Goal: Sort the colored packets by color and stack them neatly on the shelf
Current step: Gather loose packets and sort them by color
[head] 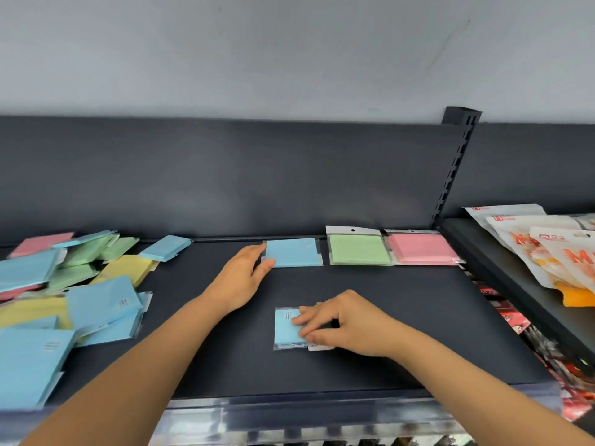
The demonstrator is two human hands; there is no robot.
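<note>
The loose blue packet [286, 328] lies flat near the front of the shelf [402, 333]. The right hand [344, 323] is on it, and its curled fingers and thumb seem to pinch the packet's right edge, though blur hides the grip. The blue stack [294, 252] sits almost straight beyond it, at the back. The left hand [241, 275], fingers straight, touches that stack's left edge.

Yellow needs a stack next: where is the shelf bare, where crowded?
Bare: the back strip between the stray blue packet and the blue stack; also the shelf before the green stack and pink stack, right of the right hand holding the front blue packet. Crowded: the mixed pile at left.
</note>
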